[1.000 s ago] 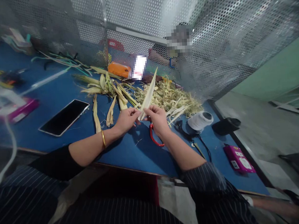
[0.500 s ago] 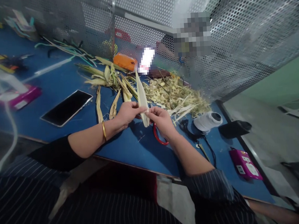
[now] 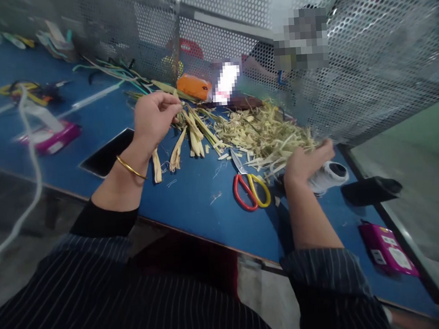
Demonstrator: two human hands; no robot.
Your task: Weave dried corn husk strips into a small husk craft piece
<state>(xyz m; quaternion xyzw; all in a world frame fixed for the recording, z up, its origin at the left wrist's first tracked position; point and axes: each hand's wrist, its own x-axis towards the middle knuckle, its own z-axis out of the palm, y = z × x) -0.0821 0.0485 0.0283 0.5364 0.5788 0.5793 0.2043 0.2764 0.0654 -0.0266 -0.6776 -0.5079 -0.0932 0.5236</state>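
My left hand (image 3: pixel 156 117) is over the dried corn husks (image 3: pixel 193 136) at the back of the table. Its thumb and fingers are pinched together. Whatever may be between the fingertips blends into the husks behind. To the right, my right hand (image 3: pixel 307 163) hovers by the front edge of a heap of shredded husk (image 3: pixel 265 129), partly covering a spool of white thread (image 3: pixel 329 174). Its fingers stretch to the right, a little blurred, and no held thing shows. Between the hands lie scissors (image 3: pixel 248 182) with one red and one yellow handle.
A dark phone (image 3: pixel 109 154) lies left of my left wrist. Magenta packs (image 3: pixel 388 248) sit at the right edge and at far left, where a white cord (image 3: pixel 30 141) hangs. An orange packet (image 3: pixel 194 86) and a lit phone (image 3: pixel 226 82) stand against the perforated metal screen (image 3: pixel 226 35).
The pale husk that both hands held upright is no longer seen between them. My left hand moved back and left, my right hand moved right, and the scissors are now uncovered.
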